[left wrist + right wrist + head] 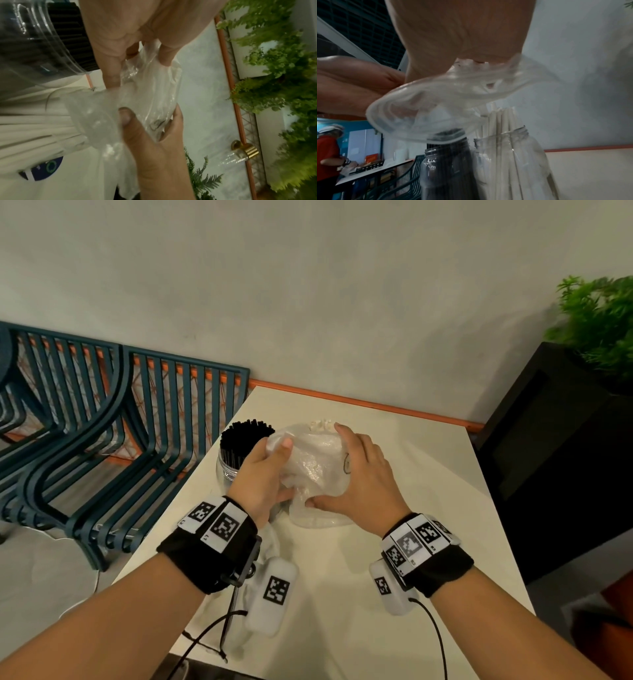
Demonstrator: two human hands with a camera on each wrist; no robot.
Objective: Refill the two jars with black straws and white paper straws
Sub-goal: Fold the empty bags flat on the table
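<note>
At a cream tabletop [394, 542], the left hand [263, 474] and right hand [356, 484] both clutch a crumpled clear plastic bag [311, 463], fingers curled into the film. Behind and beneath it stand two clear jars, one packed with black straws [245, 440], the other holding white paper straws [503, 129]

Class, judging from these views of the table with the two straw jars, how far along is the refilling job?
Looks done: the clear jar of black straws is packed full, and the clear jar of white paper straws holds a tall bunch. In hand: the left hand and right hand grip a crumpled clear plastic bag above the jars. Left: probably clearing that bag away; whether more straws remain is hidden.
</note>
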